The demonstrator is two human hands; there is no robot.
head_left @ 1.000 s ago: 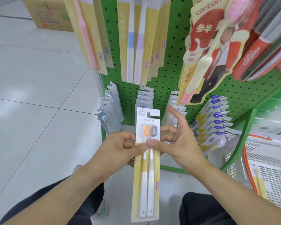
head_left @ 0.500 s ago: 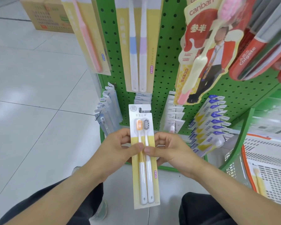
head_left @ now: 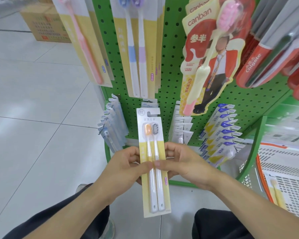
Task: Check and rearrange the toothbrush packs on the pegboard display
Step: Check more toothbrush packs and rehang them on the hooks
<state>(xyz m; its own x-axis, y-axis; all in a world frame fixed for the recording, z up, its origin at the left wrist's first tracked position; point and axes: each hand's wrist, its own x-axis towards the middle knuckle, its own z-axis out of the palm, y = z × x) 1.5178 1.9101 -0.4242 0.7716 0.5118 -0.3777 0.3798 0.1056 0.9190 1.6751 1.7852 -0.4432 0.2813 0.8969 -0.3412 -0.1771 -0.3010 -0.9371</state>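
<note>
A twin toothbrush pack [head_left: 154, 135], yellow and white card with an orange and a grey brush head, stands upright in front of the green pegboard [head_left: 169, 69]. My left hand [head_left: 126, 166] grips its left edge, thumb across the front. My right hand [head_left: 186, 163] grips the right edge, thumb meeting the left thumb on the handles. Higher on the board hang a pink brush pack [head_left: 83, 49], a blue-and-purple twin pack [head_left: 136, 49] and a red canban pack [head_left: 212, 54]. The lower row holds clear packs [head_left: 110, 128], white packs [head_left: 181, 128] and blue-and-yellow packs [head_left: 221, 135].
Red Colgate packs [head_left: 259, 59] hang at the upper right. A white basket with an orange rim [head_left: 283, 169] stands at the right, a yellow brush inside. A cardboard box [head_left: 45, 23] sits on the tiled floor at the back left. My dark-trousered knees fill the bottom.
The pack has moved slightly down and away from the lower pegs. My right hand's fingers, spread a second ago, have curled round its right edge. The view has tilted a little upward.
</note>
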